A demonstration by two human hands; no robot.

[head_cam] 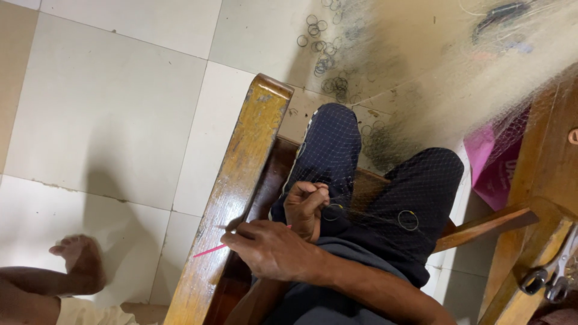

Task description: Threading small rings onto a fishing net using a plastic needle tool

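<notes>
Your right hand is pinched on a pink netting needle; your left hand is closed on the fishing net, which lies over your knees beside the wooden armrest.

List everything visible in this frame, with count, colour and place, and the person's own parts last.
fishing net: one, pale fine mesh, heaped upper right and draped over the lap
metal rings: many, dark, on the net at top centre
pink needle: one, under the right hand
wooden chair: one, brown, centre
pink bag: one, right, behind the net
scissors: one pair, metal, lower right
floor tiles: cream, left
another person's foot: one, lower left
left hand: pinching net
right hand: holding the needle
</notes>
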